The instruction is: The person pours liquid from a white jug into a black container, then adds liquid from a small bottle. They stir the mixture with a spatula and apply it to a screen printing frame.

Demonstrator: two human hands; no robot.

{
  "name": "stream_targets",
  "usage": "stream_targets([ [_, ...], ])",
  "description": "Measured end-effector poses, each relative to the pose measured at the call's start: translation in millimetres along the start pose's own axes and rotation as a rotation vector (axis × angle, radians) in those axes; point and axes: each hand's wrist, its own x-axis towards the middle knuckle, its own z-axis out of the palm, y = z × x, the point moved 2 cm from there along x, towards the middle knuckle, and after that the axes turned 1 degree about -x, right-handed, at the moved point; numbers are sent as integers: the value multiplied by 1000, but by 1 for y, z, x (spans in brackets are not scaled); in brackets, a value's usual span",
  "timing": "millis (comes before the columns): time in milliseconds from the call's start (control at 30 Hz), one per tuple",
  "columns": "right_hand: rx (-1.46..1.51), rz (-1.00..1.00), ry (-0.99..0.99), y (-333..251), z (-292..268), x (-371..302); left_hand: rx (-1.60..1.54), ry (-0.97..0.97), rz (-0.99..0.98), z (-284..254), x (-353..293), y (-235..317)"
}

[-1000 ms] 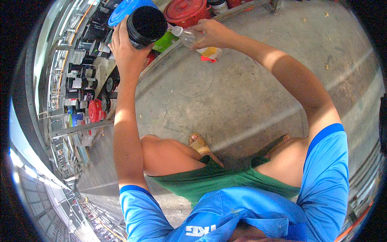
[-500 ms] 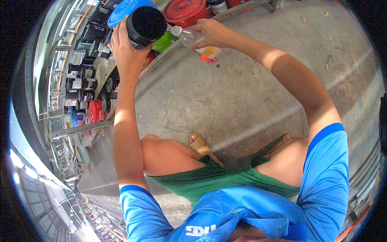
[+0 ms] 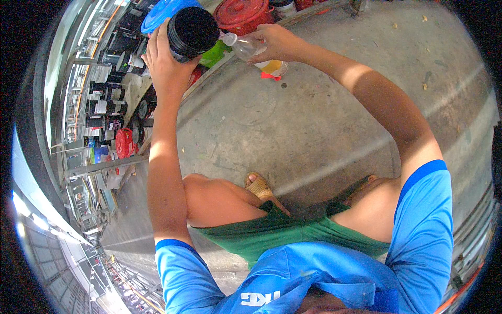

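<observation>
My left hand (image 3: 166, 68) is wrapped round a black plastic jar (image 3: 192, 32) at the upper left. The jar is tilted, and its wide open mouth shows only a dark inside. In my right hand (image 3: 280, 44), just across from it, is a clear plastic bottle (image 3: 244, 48). The bottle lies slanted, its pale neck end close to the jar's side; I cannot tell whether they touch. A yellow-orange patch, label or contents, shows near the bottle's base. No liquid can be seen coming out.
Beyond my hands stand a red lidded tub (image 3: 243, 14), a blue lid (image 3: 167, 13) and a green container (image 3: 214, 54). Shelves at the left carry several black containers (image 3: 107, 108) and a small red bucket (image 3: 124, 143). Concrete floor (image 3: 293, 120) spreads below, with a red scrap (image 3: 270, 76) near the bottle.
Almost nothing differs. The jar and both hands appear shifted very slightly to the right, with the grips unchanged.
</observation>
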Motion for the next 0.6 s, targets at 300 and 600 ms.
stream_targets([
  [300,3,-23,12,2,3,2,-1,-11,1,1,0,-2],
  [600,-5,-57,40,4,5,1,8,-2,10,1,1,-1],
])
